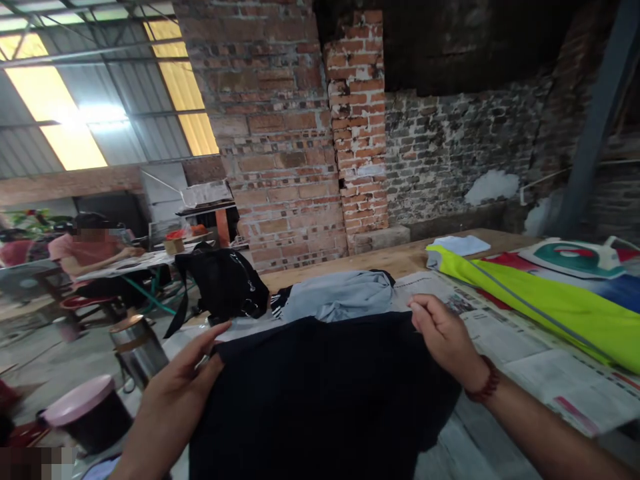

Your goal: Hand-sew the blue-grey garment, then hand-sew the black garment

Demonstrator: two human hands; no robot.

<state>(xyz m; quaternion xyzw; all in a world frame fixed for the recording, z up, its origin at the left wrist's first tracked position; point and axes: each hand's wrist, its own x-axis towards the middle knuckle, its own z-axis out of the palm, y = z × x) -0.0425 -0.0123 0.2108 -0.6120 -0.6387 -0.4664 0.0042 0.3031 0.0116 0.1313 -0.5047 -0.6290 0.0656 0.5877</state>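
A dark navy piece of cloth (315,393), perhaps a garment, is held up in front of me, spread between both hands and hanging down. My left hand (175,393) grips its upper left corner, thumb and forefinger on either side of the edge. At the upper right corner, my right hand (443,337) pinches the fabric with curled fingers; a dark red bead bracelet circles that wrist. Just behind the cloth, a crumpled light grey-blue garment (340,293) lies on the table. The lower end of the dark cloth runs out of view.
Newspaper sheets (540,360) cover the wooden table (400,257). To the right are a neon yellow garment (530,300) and a green-white iron (575,257). A black bag (220,283), steel flask (137,347) and pink-lidded bucket (85,407) stand left. Another person (90,257) sits farther back.
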